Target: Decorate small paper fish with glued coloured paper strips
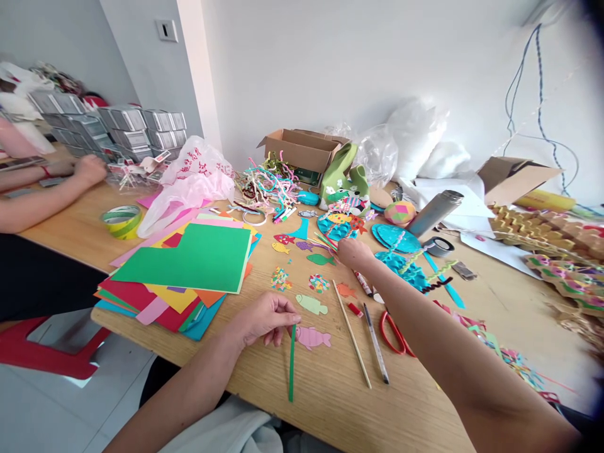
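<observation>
Bare forearms (195,387) stretch over the table (325,387). With thumb and fingertips pressed together, the left hand (267,318) pinches one green strip (291,368) near its top end, likely so its length hangs free. Curled by some thin paper strips (325,241), the right hand (355,253) hides its fingertips; I cannot tell whether it grips any. Between the arms, presumably for easy reach, lie one stick (352,333), one pen (375,344), one pair of scissors (401,338), one pale green fish (311,304) and one pink fish (315,338)
</observation>
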The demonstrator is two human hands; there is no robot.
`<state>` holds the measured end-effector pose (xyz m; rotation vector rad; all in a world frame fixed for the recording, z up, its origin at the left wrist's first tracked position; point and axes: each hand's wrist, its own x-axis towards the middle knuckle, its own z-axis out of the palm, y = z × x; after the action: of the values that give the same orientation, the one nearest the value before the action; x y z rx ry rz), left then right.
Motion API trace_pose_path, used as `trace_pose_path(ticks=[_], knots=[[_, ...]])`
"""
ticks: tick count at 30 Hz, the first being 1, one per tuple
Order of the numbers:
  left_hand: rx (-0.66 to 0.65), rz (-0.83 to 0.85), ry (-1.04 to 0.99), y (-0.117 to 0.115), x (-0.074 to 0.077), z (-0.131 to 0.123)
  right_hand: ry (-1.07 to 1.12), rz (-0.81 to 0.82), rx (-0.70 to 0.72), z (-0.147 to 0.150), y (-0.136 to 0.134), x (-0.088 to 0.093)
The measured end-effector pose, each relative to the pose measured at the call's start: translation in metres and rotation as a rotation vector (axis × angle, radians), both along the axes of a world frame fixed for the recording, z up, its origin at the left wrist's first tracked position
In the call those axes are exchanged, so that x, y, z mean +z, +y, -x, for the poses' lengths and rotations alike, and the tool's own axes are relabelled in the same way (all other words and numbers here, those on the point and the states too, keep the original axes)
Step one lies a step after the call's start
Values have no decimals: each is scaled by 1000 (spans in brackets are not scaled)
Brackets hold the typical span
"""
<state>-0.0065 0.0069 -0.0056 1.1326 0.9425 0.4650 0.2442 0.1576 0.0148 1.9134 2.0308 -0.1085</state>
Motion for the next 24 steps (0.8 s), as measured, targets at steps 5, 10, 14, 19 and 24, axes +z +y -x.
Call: trace_pose_path(ticks=[5, 10, 14, 19, 24], knots=[[-2, 0, 6, -1, 2, -1, 14, -4, -8, -2, -1, -1], [-5, -6, 21, 0, 0, 0, 68, -46, -13, -1, -2, 3], [-13, -14, 17, 1, -2, 1, 142, -101, -15, -2, -3, 11], [-28, -22, 11, 1, -5, 3, 318, -143, 9, -4, -15, 32], [-34, -17, -51, 1, -2, 5, 622, -114, -19, 2, -72, 44]])
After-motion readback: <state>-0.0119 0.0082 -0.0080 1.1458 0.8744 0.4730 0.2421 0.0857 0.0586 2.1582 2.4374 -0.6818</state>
